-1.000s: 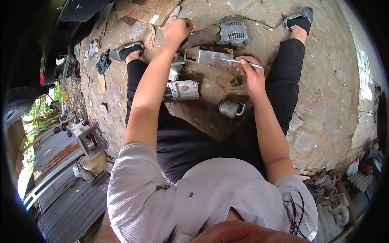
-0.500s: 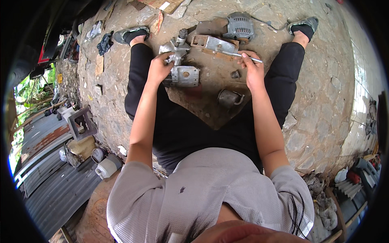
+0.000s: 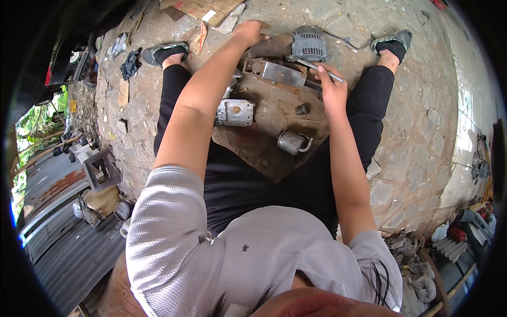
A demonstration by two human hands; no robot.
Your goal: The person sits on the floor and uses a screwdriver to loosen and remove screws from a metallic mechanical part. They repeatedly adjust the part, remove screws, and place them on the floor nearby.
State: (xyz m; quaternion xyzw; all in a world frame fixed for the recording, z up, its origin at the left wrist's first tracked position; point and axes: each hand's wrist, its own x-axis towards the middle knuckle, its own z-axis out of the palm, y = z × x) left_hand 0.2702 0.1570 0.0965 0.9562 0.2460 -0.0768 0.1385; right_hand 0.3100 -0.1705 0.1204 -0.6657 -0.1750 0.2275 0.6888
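Note:
My left hand (image 3: 251, 33) reaches far out beside the brown end (image 3: 269, 47) of a motor-like power tool with a grey vented housing (image 3: 310, 45). Its thumb and forefinger are apart, with nothing visible between them. A slim grey metal rod (image 3: 331, 74) is gripped in my right hand (image 3: 333, 91), its far end near the vented housing. Between the hands lies a rusty rectangular block (image 3: 282, 74) with a shiny metal top. Closer in sits a silver cast metal part (image 3: 235, 112); another silver piece is mostly hidden behind my left forearm.
A metal mug-shaped piece (image 3: 291, 142) with a handle lies between my legs, near a small dark lump (image 3: 302, 109). A cord (image 3: 343, 39) trails from the power tool. Cardboard (image 3: 211, 9) lies at the far edge, and corrugated sheets (image 3: 79, 259) are at left.
My left hand has left the silver cast parts and stretched forward to the power tool's brown end. The rod in my right hand has shifted from the block's top toward the vented housing.

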